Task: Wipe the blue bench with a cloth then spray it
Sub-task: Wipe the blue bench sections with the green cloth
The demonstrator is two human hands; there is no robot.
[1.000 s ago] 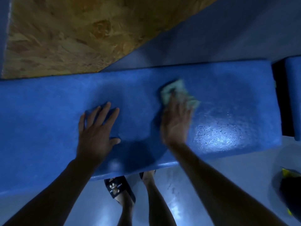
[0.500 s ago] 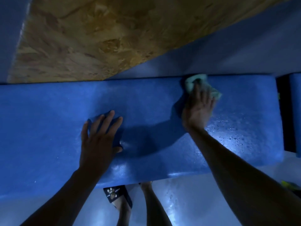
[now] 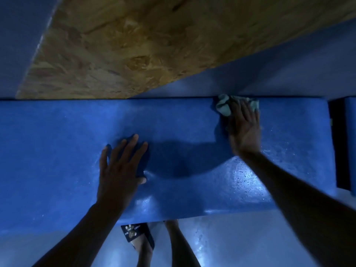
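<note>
Moved since half a second ago: right hand [image 3: 243, 128] with pale green cloth [image 3: 224, 106], from mid-depth up to far edge of blue bench [image 3: 57, 141]. Nearest, a sandalled foot [image 3: 137, 236] under near edge. Then left hand [image 3: 119, 168], flat with straight fingers, pressing on mid bench. Right fingers straight, pressing cloth down. Wet shine [image 3: 248, 178] toward right end. Behind, chipboard panel [image 3: 134, 45].

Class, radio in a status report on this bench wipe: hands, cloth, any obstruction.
Left hand flat on the blue bench, bracing. Right hand presses the cloth at the bench's far edge. No spray bottle in view. Nothing in the way.
</note>
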